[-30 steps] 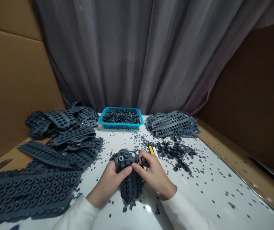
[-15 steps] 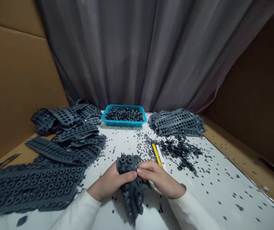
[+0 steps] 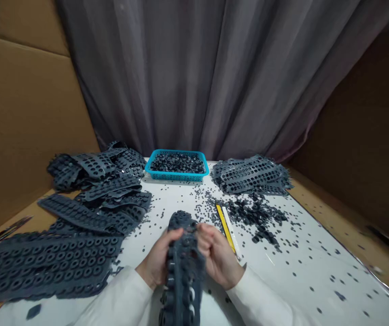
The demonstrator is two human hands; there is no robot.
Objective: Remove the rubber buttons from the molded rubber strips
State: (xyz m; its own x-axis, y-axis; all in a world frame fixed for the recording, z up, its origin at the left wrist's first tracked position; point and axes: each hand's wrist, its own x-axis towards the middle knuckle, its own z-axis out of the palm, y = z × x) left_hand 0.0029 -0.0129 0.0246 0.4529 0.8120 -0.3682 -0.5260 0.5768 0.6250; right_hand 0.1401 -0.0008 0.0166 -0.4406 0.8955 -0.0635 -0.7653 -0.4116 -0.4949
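Note:
A dark grey rubber sheet strip [image 3: 181,267] with rows of round moulded rings hangs between my hands, its lower end reaching toward me. My left hand [image 3: 162,256] grips its left edge, and my right hand [image 3: 214,253] pinches its right edge. Both white sleeves show. Just beyond my right hand lie a yellow ruler-like strip [image 3: 226,227] and a clear plastic strip beside it. Small black rubber bits [image 3: 255,215] are scattered on the white table top [image 3: 276,267] around my hands.
Stacks of punched rubber strips [image 3: 65,258] cover the table's left side, and another stack [image 3: 250,175] lies at the back right. A blue plastic basket [image 3: 177,165] of rubber rings stands at the back. Cardboard walls and a grey curtain surround the table.
The rubber strip has been lifted and stretched out lengthwise, now running from beyond my hands down toward me. My hands have moved apart on its two edges.

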